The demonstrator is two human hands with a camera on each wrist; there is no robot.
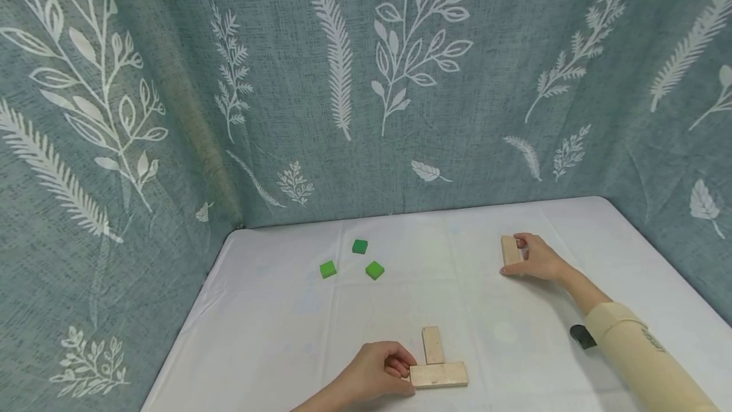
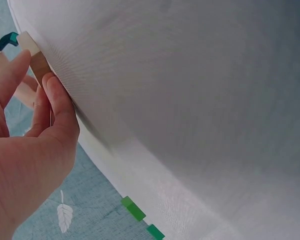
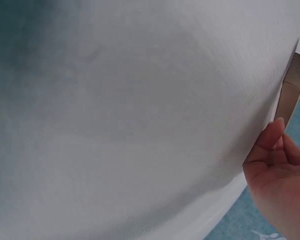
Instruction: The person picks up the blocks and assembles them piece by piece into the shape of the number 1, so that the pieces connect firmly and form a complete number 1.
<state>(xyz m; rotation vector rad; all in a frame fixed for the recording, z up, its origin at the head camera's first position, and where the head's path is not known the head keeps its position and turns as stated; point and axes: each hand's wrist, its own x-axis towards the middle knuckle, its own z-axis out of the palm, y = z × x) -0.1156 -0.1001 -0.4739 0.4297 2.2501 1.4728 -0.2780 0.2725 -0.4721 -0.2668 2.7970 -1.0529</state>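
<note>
Near the front of the table, my left hand [image 1: 374,369] grips the left end of a plain wooden block [image 1: 440,375] lying crosswise. In the left wrist view, thumb and fingers lie on either side of that block [image 2: 39,62]. A second wooden block [image 1: 433,343] lies lengthwise, its near end at the far side of the first, making a T shape. Toward the back right, my right hand [image 1: 537,258] holds another wooden block [image 1: 509,250] by its two ends between thumb and fingers. The right wrist view shows part of this block [image 3: 291,92] at the picture's edge.
Three small green blocks [image 1: 359,247] lie apart from each other at the back left of the white-covered table [image 1: 257,336]. A dark curved piece [image 1: 583,336] sits beside the right sleeve [image 1: 640,348]. Patterned blue-green curtains [image 1: 366,164] border the back and sides.
</note>
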